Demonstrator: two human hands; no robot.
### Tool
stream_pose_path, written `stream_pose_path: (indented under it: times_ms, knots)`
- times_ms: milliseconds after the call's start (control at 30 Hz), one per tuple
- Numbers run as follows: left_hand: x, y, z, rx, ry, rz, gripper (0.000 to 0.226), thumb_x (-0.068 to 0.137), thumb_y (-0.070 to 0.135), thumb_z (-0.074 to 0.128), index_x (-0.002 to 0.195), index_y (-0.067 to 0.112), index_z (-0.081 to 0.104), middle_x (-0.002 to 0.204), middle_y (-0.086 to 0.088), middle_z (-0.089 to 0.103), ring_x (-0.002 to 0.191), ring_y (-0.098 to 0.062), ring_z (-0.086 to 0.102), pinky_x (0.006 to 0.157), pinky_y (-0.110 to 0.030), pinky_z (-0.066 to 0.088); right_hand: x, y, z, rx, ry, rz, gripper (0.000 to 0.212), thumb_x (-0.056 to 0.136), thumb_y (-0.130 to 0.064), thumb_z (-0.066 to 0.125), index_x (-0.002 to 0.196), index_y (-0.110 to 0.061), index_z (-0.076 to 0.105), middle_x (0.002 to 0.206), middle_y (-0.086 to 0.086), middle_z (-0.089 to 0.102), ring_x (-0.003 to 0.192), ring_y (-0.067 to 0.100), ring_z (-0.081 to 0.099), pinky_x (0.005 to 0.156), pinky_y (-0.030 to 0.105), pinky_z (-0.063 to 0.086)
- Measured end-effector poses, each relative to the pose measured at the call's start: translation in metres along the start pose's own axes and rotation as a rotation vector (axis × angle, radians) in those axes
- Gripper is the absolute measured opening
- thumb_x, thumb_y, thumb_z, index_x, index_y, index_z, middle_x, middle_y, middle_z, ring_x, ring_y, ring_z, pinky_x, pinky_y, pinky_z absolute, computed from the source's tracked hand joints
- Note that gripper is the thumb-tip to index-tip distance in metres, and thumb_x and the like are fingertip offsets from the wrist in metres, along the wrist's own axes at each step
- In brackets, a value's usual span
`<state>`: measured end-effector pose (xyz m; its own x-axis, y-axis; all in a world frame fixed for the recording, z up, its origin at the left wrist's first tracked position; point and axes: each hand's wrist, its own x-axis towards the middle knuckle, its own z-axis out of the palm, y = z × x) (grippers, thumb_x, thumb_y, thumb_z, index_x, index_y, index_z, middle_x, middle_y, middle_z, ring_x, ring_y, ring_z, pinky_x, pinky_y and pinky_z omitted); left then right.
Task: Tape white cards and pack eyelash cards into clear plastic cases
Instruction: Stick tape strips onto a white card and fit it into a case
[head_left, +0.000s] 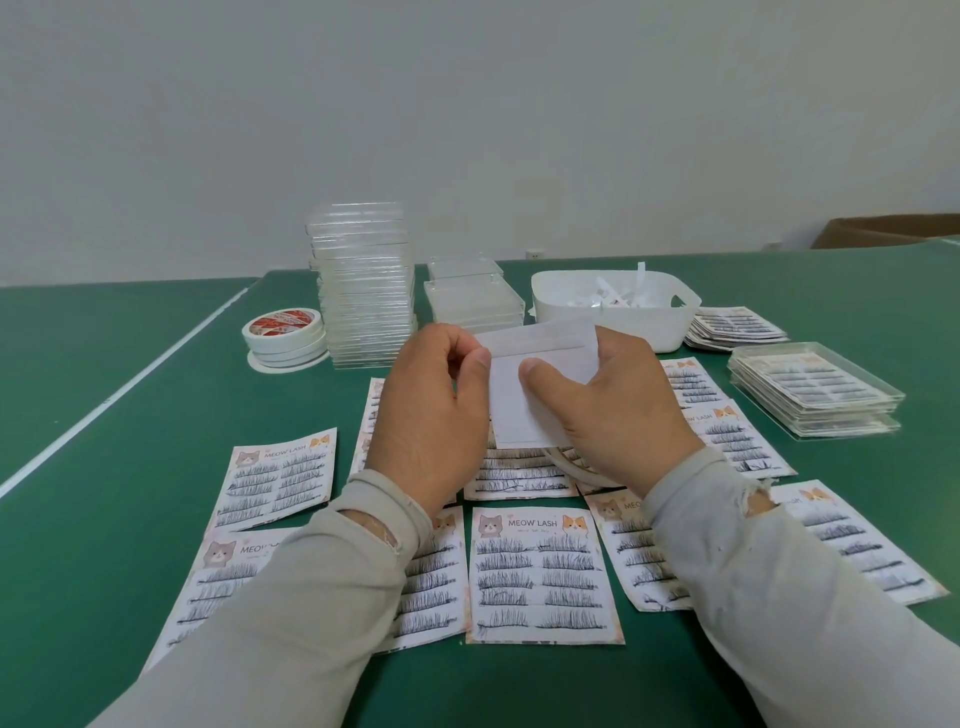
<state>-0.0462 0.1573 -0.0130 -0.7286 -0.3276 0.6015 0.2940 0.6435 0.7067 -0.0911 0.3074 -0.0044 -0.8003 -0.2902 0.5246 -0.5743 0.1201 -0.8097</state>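
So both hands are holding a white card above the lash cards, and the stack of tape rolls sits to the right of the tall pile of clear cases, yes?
Not quite. The head view shows the tape rolls left of the tall pile of clear cases. Both hands, left hand and right hand, do hold the white card above the lash cards.

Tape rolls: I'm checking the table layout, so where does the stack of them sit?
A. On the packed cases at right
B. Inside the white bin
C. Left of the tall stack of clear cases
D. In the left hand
C: the tape rolls rest on the green table just left of the tall stack of clear cases.
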Motion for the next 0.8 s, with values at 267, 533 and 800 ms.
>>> stream_pose_path:
  times_ms: [267,533,800]
  knots:
    - [-0.0043,0.0014,0.0008,0.047,-0.026,0.111,0.011,0.102,0.013,0.052,0.095,0.021,0.049,0.102,0.013,0.049,0.097,0.005,0.046,0.086,-0.005,0.034,0.0022,0.0010,-0.0006,-0.080,0.058,0.003,0.014,0.090,-0.018,0.071,0.092,-0.032,0.070,0.084,-0.026,0.070,0.079,-0.014,0.064,0.065,0.001,0.043]
    - [-0.0028,0.0060,-0.0006,-0.138,-0.006,-0.011,0.008,0.103,0.017,0.053,0.097,0.021,0.054,0.125,0.010,0.059,0.113,-0.004,0.056,0.086,-0.006,0.040,-0.0010,0.0011,-0.0014,-0.096,-0.026,-0.026,0.056,0.088,-0.016,0.074,0.131,-0.042,0.049,0.123,-0.027,0.057,0.110,-0.009,0.056,0.095,0.010,0.044]
    - [-0.0055,0.0091,0.0004,-0.279,-0.067,-0.006,0.010,0.102,0.023,0.054,0.094,0.028,0.056,0.118,0.013,0.063,0.108,-0.001,0.059,0.090,-0.016,0.045,0.0001,0.0021,0.0016,-0.038,-0.070,-0.024,0.010,0.088,-0.026,0.078,0.092,-0.035,0.074,0.095,-0.030,0.071,0.095,-0.014,0.062,0.084,0.000,0.039]
